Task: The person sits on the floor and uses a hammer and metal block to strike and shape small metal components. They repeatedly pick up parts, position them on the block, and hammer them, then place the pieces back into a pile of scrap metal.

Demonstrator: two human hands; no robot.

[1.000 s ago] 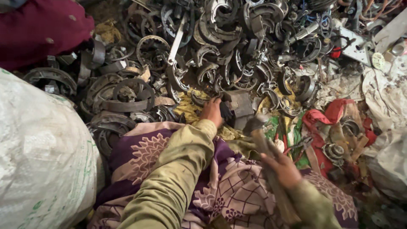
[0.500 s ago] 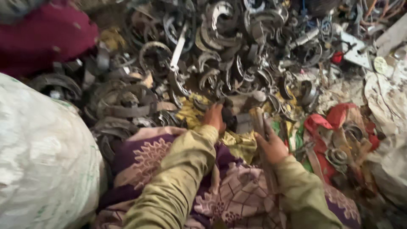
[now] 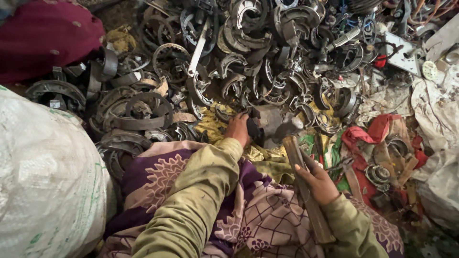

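My left hand (image 3: 238, 129) reaches forward in an olive sleeve and grips a dark curved metal part (image 3: 253, 128) at the near edge of a big heap of grey curved metal pieces (image 3: 248, 62). My right hand (image 3: 318, 184) is closed around a long wooden handle (image 3: 306, 191) that runs from my lap up toward the heap, its top end just right of the dark part. A grey metal block (image 3: 277, 125) lies right behind the part. Purple patterned cloth (image 3: 191, 191) covers my lap.
A large white woven sack (image 3: 43, 186) bulges at the left. A maroon cloth bundle (image 3: 43, 38) lies at the top left. Red and green rags (image 3: 373, 138) with small metal parts lie to the right, beside crumpled white sheeting (image 3: 435, 124).
My right hand has come forward with the wooden handle, bringing its top end closer to the dark part. My left hand has stayed on the part.
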